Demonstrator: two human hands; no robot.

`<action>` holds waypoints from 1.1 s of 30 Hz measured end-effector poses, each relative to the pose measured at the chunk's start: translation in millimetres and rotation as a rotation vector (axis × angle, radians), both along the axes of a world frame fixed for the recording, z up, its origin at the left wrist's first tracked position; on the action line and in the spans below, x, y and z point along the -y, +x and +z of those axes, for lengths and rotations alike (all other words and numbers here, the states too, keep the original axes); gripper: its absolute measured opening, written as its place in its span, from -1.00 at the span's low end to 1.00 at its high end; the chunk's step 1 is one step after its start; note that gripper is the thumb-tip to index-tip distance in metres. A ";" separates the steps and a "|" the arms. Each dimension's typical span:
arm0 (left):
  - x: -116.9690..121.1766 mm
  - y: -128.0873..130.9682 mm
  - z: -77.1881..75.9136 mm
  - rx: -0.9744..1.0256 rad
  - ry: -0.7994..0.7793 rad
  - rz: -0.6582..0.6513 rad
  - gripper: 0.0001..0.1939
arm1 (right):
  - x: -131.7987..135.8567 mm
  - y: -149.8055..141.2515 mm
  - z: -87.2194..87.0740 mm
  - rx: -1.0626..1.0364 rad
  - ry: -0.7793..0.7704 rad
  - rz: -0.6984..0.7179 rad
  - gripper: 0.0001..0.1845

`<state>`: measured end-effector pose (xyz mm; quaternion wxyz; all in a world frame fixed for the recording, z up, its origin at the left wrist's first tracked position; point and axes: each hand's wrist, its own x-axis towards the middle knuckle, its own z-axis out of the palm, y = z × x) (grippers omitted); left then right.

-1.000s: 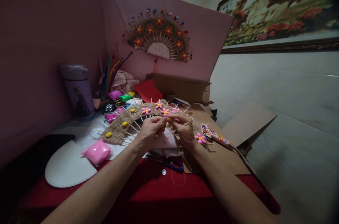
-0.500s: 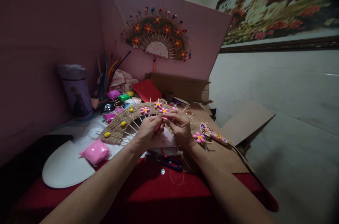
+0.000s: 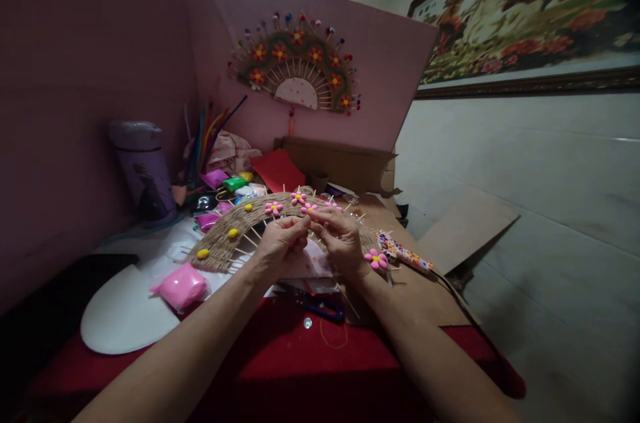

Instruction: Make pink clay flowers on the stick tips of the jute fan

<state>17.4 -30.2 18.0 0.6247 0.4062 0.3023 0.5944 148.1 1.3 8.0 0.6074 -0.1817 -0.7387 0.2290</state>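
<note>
My left hand [image 3: 284, 240] and my right hand [image 3: 341, 236] meet fingertip to fingertip in front of a twine-wrapped, fan-shaped craft [image 3: 220, 251]. Both are closed in a pinch, and whatever sits between the fingers is too small or hidden to make out. Thin sticks poke out of the fan's woven band. Pink clay flowers [image 3: 273, 208] with yellow centres sit on its top and right, with another flower [image 3: 376, 259] beside my right wrist. Bare yellow clay dots [image 3: 233, 233] run down its left side. My hands cover part of the fan's middle.
A pink clay packet [image 3: 181, 287] and a white rounded board [image 3: 125, 313] lie at left. Dark-handled scissors [image 3: 320, 306] rest below my hands. A flower-patterned glue gun [image 3: 405, 255] with a cord lies right on cardboard. A purple bottle [image 3: 145, 173] stands behind; a finished fan [image 3: 295, 63] hangs above.
My fingers have shifted slightly against each other. Pink bits seen at my fingertips and by my left fingers half a second ago no longer show. Everything else stays in place.
</note>
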 end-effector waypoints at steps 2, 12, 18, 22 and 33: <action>-0.3 0.8 0.0 0.000 -0.018 0.011 -0.57 | 1.5 -0.3 1.3 -0.020 -0.011 -0.017 -0.80; -2.1 -0.8 -2.1 0.036 0.018 -0.008 -0.65 | -0.9 -0.8 -2.3 -0.034 -0.032 -0.007 -0.78; -1.0 0.6 -0.8 0.116 -0.057 0.000 -0.66 | 1.5 -0.7 -1.1 -0.038 -0.014 -0.046 -0.83; -0.3 -1.3 0.3 0.118 -0.045 -0.024 -0.70 | 5.9 1.1 2.8 0.035 0.035 -0.121 -0.78; 0.1 3.2 -2.7 0.025 0.049 -0.032 -0.62 | 8.0 -0.5 1.6 0.154 0.081 -0.181 -0.91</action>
